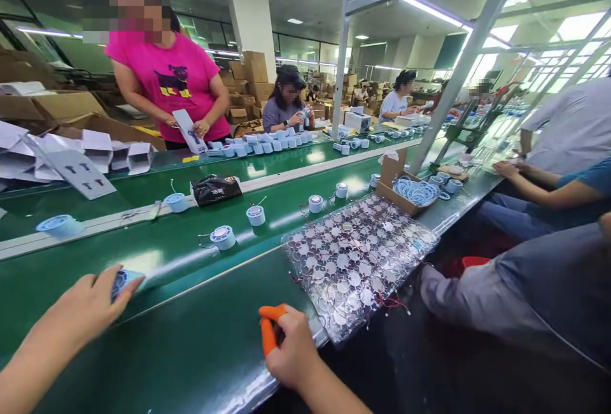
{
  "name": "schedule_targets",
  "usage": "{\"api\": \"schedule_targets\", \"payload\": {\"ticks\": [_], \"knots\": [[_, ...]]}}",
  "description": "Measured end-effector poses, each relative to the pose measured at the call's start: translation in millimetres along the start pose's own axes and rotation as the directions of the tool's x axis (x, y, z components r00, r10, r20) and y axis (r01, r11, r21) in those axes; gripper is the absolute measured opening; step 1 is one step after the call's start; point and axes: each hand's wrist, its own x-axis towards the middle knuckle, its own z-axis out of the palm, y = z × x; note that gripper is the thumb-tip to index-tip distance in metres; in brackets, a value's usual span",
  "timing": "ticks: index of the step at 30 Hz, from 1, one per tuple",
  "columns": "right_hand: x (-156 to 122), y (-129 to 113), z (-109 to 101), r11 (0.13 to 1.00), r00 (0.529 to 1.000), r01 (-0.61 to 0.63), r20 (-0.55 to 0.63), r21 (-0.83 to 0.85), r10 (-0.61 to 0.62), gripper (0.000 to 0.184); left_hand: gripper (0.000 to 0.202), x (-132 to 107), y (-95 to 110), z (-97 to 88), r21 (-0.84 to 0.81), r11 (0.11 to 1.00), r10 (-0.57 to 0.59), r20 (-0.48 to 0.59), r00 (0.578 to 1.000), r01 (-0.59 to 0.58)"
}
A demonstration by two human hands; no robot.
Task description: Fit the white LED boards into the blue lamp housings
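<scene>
My left hand (90, 306) reaches onto the green conveyor belt (191, 255) and closes its fingers on a small light-blue round fan part (121, 280). My right hand (291, 350) rests on the green bench edge near me, wrapped round a tool with orange handles (268, 328). Just right of that hand lies a clear plastic tray (358, 258) filled with several white fan blades and thin wires.
Several more blue round parts (223, 237) ride the belt. A black pouch (216, 189) lies on the divider. A cardboard box of blue rings (413, 192) stands beyond the tray. A person in pink (167, 83) works opposite; seated co-workers (548, 286) are close on my right.
</scene>
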Motion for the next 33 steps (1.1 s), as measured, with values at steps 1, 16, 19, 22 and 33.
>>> {"api": "schedule_targets", "payload": {"ticks": [1,16,19,22,33], "knots": [[-2.3,-1.2,1.1,1.0,1.0,0.002,0.0,0.011,-0.002,0.03,0.07,-10.2,4.4,2.7,-0.037,0.999,0.015,0.026,1.0,-0.014],[192.8,-7.9,-212.9,0.573,0.921,-0.001,0.222,-0.819,0.319,0.033,0.037,-141.9,84.0,0.7,-0.542,0.824,0.224,0.04,0.974,-0.168],[203.3,4.7,-215.9,0.525,0.844,0.093,0.347,-0.846,0.41,0.031,0.037,-139.5,95.1,-17.3,-0.5,0.864,0.163,0.163,0.973,-0.061],[206.1,12.3,-218.5,0.503,0.803,0.163,0.411,-0.849,0.432,0.03,0.041,-134.8,102.8,-29.2,-0.504,0.864,0.14,0.274,0.952,0.018],[169.1,47.1,-249.5,0.527,0.926,0.097,0.27,-0.844,0.262,0.04,0.046,-155.3,107.7,14.0,-0.735,0.669,0.086,0.224,0.971,0.111]]}}
